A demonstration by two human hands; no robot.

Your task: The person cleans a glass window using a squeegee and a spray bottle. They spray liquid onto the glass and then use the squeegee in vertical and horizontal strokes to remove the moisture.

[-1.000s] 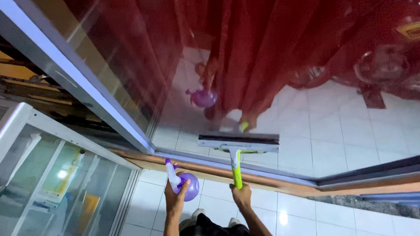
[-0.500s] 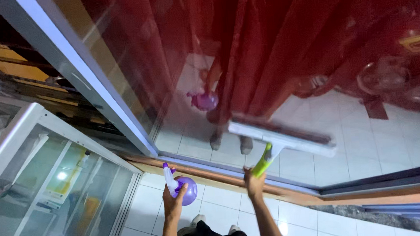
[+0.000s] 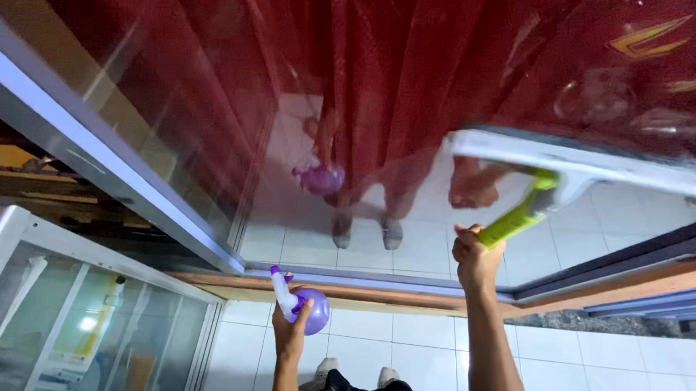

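Head view: right hand (image 3: 474, 259) fist wrapped around green squeegee (image 3: 574, 172) handle, white blade pressed on glass door (image 3: 406, 95) at 2 o'clock. Left hand (image 3: 292, 329) fingers curled around purple spray bottle (image 3: 305, 309), 7 o'clock, above white floor tiles (image 3: 422, 352).

At the lower centre of the frame, the left hand (image 3: 290, 336) grips a purple spray bottle (image 3: 311, 310) with a white nozzle. To its right, the right hand (image 3: 474, 258) clasps the green handle of a squeegee (image 3: 572, 166), whose white blade lies tilted against the glass door (image 3: 406, 87) at right. Red curtains (image 3: 435, 45) hang behind the pane, white floor tiles (image 3: 372, 331) below.
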